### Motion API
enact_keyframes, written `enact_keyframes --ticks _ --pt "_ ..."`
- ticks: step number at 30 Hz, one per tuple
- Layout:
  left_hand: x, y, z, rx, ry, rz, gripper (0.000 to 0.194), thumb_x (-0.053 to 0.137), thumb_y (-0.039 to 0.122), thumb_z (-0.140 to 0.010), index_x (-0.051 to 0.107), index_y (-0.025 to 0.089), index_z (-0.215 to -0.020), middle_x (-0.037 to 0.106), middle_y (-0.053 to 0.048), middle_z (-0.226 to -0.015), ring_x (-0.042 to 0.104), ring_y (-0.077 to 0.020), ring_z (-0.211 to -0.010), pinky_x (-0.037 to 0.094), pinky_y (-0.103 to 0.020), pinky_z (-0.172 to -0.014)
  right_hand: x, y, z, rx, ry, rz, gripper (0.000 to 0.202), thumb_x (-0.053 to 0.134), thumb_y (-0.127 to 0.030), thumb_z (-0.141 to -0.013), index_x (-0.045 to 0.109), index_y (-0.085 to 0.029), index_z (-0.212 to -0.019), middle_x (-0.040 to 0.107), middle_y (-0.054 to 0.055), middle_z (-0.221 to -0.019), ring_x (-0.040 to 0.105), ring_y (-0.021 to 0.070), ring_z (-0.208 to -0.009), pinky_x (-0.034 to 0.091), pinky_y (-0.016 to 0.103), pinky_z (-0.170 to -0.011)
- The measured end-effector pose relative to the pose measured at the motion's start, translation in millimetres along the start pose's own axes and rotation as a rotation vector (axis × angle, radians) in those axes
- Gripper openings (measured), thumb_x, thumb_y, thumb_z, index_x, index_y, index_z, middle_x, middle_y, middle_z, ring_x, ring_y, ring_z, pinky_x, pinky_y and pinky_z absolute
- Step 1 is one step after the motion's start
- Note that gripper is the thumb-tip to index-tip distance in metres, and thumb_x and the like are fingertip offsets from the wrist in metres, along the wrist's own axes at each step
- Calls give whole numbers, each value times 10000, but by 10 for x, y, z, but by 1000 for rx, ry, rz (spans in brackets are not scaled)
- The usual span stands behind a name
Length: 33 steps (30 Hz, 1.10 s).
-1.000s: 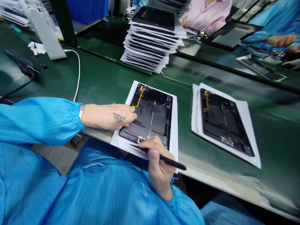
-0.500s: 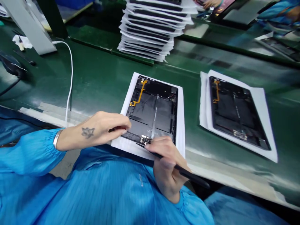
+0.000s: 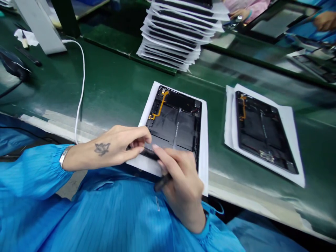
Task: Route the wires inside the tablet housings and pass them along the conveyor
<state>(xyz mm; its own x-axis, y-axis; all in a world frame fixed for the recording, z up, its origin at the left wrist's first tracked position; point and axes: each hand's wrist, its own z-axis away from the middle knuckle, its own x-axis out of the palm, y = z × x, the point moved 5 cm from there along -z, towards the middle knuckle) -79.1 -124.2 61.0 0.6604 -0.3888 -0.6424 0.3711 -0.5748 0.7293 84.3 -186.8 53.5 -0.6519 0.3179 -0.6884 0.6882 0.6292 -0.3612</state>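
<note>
An opened tablet housing (image 3: 168,120) with black inner parts and an orange flex cable (image 3: 160,106) lies on a white sheet (image 3: 203,147). My left hand (image 3: 118,145) is over its near left corner, thumb and index finger apart, with nothing visible between them. My right hand (image 3: 181,175) is over the near edge, its index finger extended towards my left fingers. A slim black tool (image 3: 163,182) is tucked in the curled fingers of my right hand, blurred by motion. My hands cover the small circuit board at the near edge.
To the right, a second opened tablet housing (image 3: 265,129) lies on white sheets. A tall stack of sheets with dark panels (image 3: 181,38) stands behind. A white cable (image 3: 83,77) runs down the green bench (image 3: 112,84) on the left. Across the bench are other people's hands (image 3: 241,14).
My right hand has lifted off the circuit board and turned, swinging the black tool back into its grip. My left thumb and index finger have parted. The view has shifted slightly.
</note>
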Motion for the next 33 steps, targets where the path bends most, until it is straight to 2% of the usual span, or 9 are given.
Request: enact_keyframes --ticks 2,3,6,8,11,14,24,29,33 --pt "15 3 -13 -65 -35 28 191 587 100 -943 554 219 -1090 614 60 -833 582 -69 -690 429 -179 -617 94 -19 -65 -9 -137 126 229 500 -86 -993 671 -149 -1131 687 88 -951 538 208 -825 424 369 -694" --pt "25 6 -17 -85 -52 42 228 590 91 -934 542 222 -1115 609 65 -829 579 -66 -681 430 -173 -610 127 -24 -90 -16 -158 147 186 511 -90 -989 676 -144 -1054 682 86 -925 516 209 -813 400 372 -687" --pt "51 11 -10 -97 -63 57 289 579 94 -945 519 218 -1199 619 60 -849 599 -67 -703 460 -165 -634 200 -10 -124 -14 -143 81 158 534 -85 -976 651 -156 -898 663 69 -872 484 203 -795 359 366 -679" --pt "34 11 13 -67 22 18 247 579 125 -969 545 201 -1202 645 36 -896 627 -77 -763 489 -172 -685 228 28 -120 27 -119 -3 168 538 -79 -973 638 -165 -870 651 60 -863 486 195 -802 366 354 -687" --pt "-8 18 73 -17 199 -78 84 600 167 -989 631 174 -1066 681 4 -937 650 -89 -834 500 -187 -745 238 81 -112 89 -101 -108 150 557 -87 -975 641 -164 -876 634 51 -852 500 187 -810 391 343 -701" --pt "15 26 116 -2 257 -104 53 623 166 -985 675 165 -996 705 4 -914 661 -85 -844 501 -184 -765 222 101 -115 109 -81 -141 142 566 -82 -970 648 -157 -881 624 49 -844 502 185 -812 400 341 -707" --pt "102 44 107 -24 227 -64 55 629 141 -980 680 162 -972 687 11 -897 645 -70 -830 492 -171 -759 221 89 -105 87 -66 -120 172 559 -58 -955 652 -156 -848 633 52 -843 474 188 -796 381 344 -696" --pt "50 70 110 81 199 -294 53 601 120 -990 652 132 -979 683 -21 -906 638 -99 -844 503 -203 -771 189 66 -64 2 -59 -76 235 527 -28 -955 675 -92 -1126 698 95 -984 508 208 -852 398 356 -707" --pt "66 65 149 164 148 -549 89 550 123 -1013 631 126 -976 680 -45 -908 620 -142 -825 505 -261 -744 196 35 -54 -64 -101 -52 279 443 -43 -993 685 -60 -1131 714 118 -1017 503 211 -831 407 364 -687"
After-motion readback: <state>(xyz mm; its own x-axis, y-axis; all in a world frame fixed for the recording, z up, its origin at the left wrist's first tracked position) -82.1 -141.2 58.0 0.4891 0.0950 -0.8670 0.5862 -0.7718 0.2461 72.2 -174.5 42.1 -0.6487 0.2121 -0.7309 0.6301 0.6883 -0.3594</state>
